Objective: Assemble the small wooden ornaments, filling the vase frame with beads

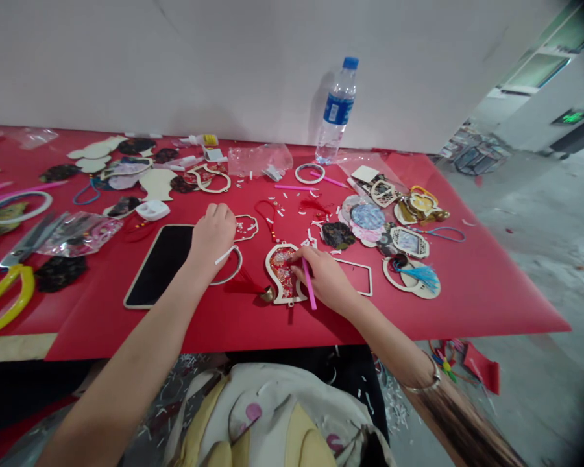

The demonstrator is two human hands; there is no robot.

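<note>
My right hand (324, 279) pinches a thin pink stick (309, 282), its fingertips resting on a wooden vase-shaped frame (282, 272) filled with red patterned fabric. A small brass bell (267, 295) and a red tassel (243, 283) lie at that frame's left side. My left hand (213, 237) is curled on the red sheet, its fingers hidden. A white strip (225, 255) shows beside its palm, above a round wooden ring (234, 269). Just right of the fingertips lies a small wooden outline (247, 227).
A black panel in a wooden frame (160, 266) lies left of my left hand. Fabric pieces, wooden shapes, paper scraps and a blue tassel (422, 275) are strewn across the red sheet (467, 305). Scissors (29, 240) lie far left, and a water bottle (337, 111) stands against the wall.
</note>
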